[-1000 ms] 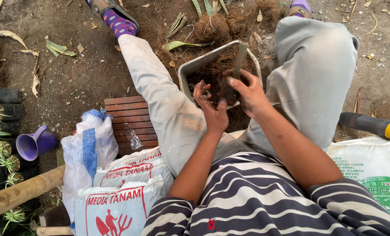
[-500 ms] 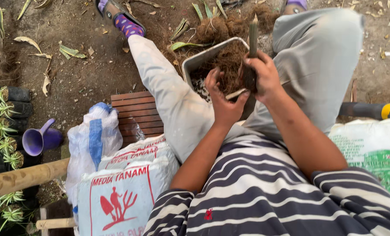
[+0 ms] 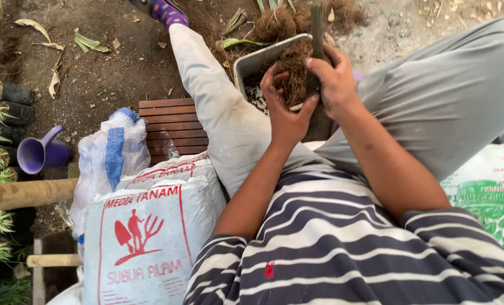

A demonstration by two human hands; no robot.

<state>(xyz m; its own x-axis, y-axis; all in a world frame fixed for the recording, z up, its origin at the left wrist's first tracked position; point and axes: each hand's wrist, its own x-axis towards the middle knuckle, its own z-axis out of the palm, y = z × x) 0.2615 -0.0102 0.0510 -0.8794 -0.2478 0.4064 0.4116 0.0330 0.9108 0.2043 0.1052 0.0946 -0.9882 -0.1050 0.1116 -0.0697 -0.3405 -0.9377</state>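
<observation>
1. Looking down from the head view, the left hand (image 3: 286,110) and the right hand (image 3: 334,79) meet over a grey rectangular tray (image 3: 257,59) that sits between the person's knees.
2. Both hands are closed on a clump of brown fibrous roots (image 3: 294,73); the left cups it from below and the near side, the right wraps it from above.
3. A dark upright stem (image 3: 317,22) rises from the clump just beyond the right hand's fingers.
4. The clump looks dry, stringy and tangled, reddish brown, with loose fibres hanging toward the tray.
5. Room is tight: the grey trouser legs (image 3: 218,113) close in on either side of the hands, and the tray's rim lies just beyond the left hand.
6. Past the tray, more root litter and leaves cover the dirt ground (image 3: 111,73).
7. Left of the left hand, well apart, lie a slatted wooden board (image 3: 170,121), white printed sacks (image 3: 145,237), a purple scoop (image 3: 37,153) and a bamboo pole (image 3: 20,193).
8. Right of the right hand, another printed sack (image 3: 489,192) lies beside the leg.
</observation>
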